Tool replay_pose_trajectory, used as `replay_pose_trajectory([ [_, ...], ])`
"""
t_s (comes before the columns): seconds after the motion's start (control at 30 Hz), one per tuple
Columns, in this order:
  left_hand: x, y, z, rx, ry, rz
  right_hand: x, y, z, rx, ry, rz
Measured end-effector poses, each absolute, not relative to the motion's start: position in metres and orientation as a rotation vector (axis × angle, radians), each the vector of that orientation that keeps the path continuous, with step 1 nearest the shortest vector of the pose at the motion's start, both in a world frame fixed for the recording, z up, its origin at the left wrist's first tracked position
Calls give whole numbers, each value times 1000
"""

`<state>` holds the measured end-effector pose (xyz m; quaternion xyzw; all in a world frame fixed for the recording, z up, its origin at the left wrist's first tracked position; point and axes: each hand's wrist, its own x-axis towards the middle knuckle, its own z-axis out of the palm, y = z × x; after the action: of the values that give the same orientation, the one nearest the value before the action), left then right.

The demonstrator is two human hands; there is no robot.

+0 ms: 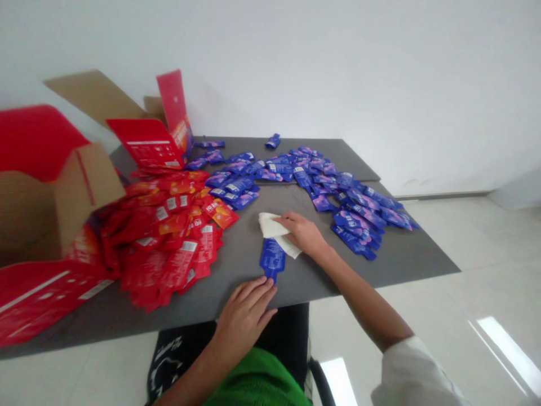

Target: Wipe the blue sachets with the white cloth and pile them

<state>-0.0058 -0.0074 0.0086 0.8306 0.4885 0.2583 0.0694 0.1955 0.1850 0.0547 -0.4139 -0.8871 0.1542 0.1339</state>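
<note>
A single blue pouch with a narrow spout end lies flat on the grey table, its spout toward me. My left hand rests at the table's front edge, fingers stretched out, with the fingertips on the pouch's spout end. In my right hand is a folded white cloth, pressed down over the far end of the same pouch. The cloth hides that upper part of the pouch.
Red pouches are heaped at left, beside an open red carton and another open carton behind. Many blue pouches spread in an arc from the back to the right. A white wall stands behind the table.
</note>
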Motion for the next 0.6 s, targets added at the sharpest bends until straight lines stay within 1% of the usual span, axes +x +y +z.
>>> replay_pose_trajectory([
  [0.13,-4,-6,7,2463,1504,756,197,152,64,-999,-2605,547],
  [0.27,0,-4,6,2441,1567,751,192,143,53,-832,-2726,693],
  [0.37,2,-2,6,2430,1559,769,191,173,48,-997,-2675,588],
  [0.47,2,-1,5,2426,1560,789,198,192,55,-1192,-2604,424],
  [0.53,2,-1,5,2427,1558,800,203,182,61,-1152,-2550,419],
  [0.6,3,-1,4,2421,1575,795,206,159,63,-1004,-2569,499],
])
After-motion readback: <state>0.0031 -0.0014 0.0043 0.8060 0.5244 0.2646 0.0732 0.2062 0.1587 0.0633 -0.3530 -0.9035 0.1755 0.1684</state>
